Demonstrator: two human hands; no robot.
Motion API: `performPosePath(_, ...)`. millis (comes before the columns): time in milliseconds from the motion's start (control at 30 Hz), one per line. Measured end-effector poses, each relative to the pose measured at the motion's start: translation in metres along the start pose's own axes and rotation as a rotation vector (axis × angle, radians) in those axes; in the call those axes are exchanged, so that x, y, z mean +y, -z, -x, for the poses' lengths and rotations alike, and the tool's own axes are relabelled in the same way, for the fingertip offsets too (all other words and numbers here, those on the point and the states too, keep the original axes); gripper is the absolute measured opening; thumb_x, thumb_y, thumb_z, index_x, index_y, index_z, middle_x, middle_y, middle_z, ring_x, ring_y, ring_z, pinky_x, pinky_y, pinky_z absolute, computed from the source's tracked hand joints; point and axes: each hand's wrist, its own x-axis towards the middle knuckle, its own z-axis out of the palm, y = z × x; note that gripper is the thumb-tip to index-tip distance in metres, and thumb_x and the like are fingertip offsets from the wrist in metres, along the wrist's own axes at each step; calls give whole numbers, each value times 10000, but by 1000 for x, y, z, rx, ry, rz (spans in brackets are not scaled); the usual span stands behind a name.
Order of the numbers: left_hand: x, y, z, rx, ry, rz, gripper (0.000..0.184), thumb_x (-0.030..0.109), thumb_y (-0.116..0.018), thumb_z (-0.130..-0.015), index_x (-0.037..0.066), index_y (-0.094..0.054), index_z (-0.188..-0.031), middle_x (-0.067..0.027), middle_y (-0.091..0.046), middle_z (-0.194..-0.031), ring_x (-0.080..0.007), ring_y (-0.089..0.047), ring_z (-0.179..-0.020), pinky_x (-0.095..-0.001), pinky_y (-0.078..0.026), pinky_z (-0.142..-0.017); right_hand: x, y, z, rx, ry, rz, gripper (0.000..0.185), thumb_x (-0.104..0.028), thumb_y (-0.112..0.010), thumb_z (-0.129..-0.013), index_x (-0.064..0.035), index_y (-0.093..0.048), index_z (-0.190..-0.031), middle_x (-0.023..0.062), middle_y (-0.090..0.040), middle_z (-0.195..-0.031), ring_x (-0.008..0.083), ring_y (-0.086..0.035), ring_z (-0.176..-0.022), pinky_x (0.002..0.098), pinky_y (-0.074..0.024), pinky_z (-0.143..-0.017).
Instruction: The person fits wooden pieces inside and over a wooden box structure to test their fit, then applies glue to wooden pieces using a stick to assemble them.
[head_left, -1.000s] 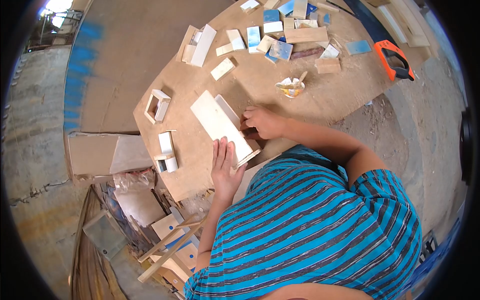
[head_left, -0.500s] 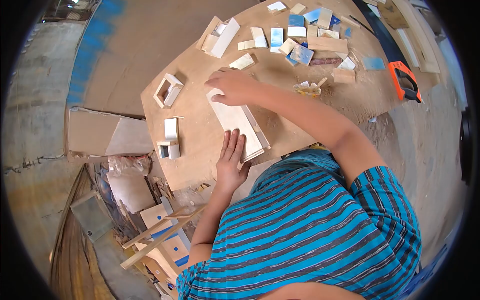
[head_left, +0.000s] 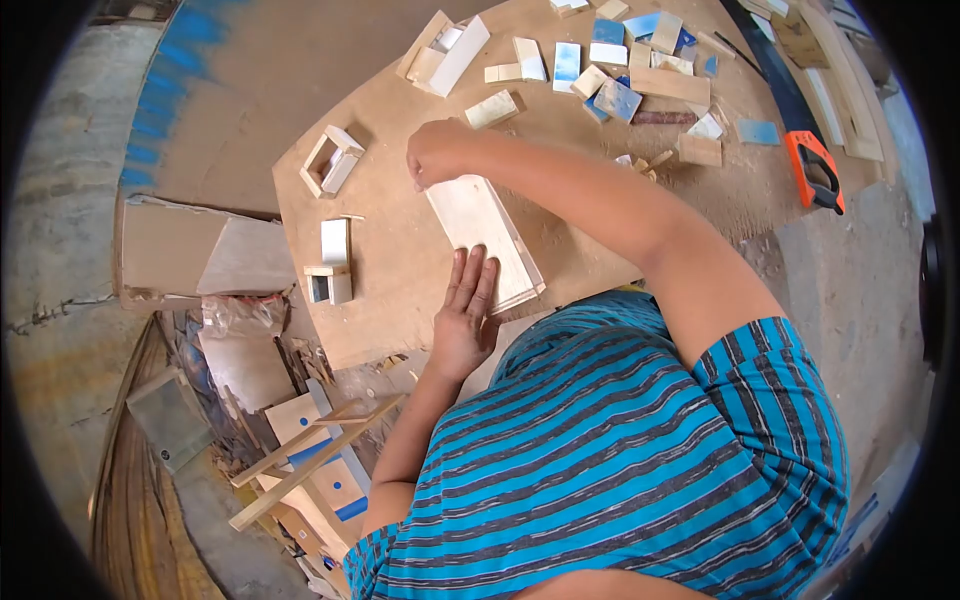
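A long pale wooden piece (head_left: 475, 222), which looks like stacked boards, lies on the worktable at a slant. My left hand (head_left: 466, 310) rests near its closer end with the fingers stretched flat on the top face. At its far end my right hand (head_left: 440, 155) is closed, with the fingers curled down by the far left corner. Whatever those fingers hold, if anything, is hidden from me. Beyond the right hand lies a small wood block (head_left: 491, 109).
Small wooden assemblies (head_left: 331, 162) stand on the left of the worktable (head_left: 385, 300). Several blue and white offcuts (head_left: 617, 100) are heaped at the back. An orange-handled handsaw (head_left: 812, 165) lies to the right. A wooden frame (head_left: 315, 465) and scraps are on the floor.
My right hand has curled from a spread grip over the board's far end into a closed shape at its corner. My left hand stays flat on the board. The view has shifted slightly.
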Motion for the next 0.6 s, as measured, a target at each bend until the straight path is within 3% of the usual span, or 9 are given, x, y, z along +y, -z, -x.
performPosePath(133, -1, -3, 0, 12, -9, 9, 868, -6, -744, -696, 86, -359, -1468, -162, -278, -1544, -394, -200, -1438, -443, -308, -1143, 6, -5, -2, 14, 22, -30, 257, -376, -764, -717, -199, -758, -904, 21, -723, -877, 243, -675, -910, 426, -517, -745)
performPosePath(233, -1, -3, 1, 11, 2, 13, 871, -15, -743, -691, 80, -358, -1467, -166, -280, -1542, -393, -208, -1437, -443, -303, -1146, 8, -9, 1, 88, 13, -97, 296, -372, -773, -681, -153, -761, -879, 42, -727, -843, 248, -683, -838, 393, -517, -726)
performPosePath(400, 2, 3, -1, 20, -35, -38, 831, 29, -739, -715, 89, -374, -1460, -150, -298, -1537, -387, -236, -1428, -424, -330, -1132, 7, -5, -1, 66, 43, -14, 322, -430, -753, -697, -196, -759, -918, 42, -727, -889, 254, -683, -877, 427, -521, -729)
performPosePath(533, 2, 1, 1, 66, -47, -31, 810, 64, -737, -732, 90, -378, -1457, -141, -308, -1534, -392, -241, -1425, -420, -331, -1132, 30, -20, -17, 70, 205, -93, 316, -420, -746, -719, -135, -757, -855, 70, -718, -818, 245, -682, -780, 375, -510, -686)
performPosePath(600, 1, 1, 2, 73, -56, -3, 796, 69, -730, -740, 79, -379, -1454, -142, -304, -1536, -406, -234, -1424, -424, -316, -1138, 39, -15, -19, -76, 126, -168, 335, -437, -740, -720, -140, -764, -873, 76, -721, -814, 226, -681, -757, 361, -515, -683)
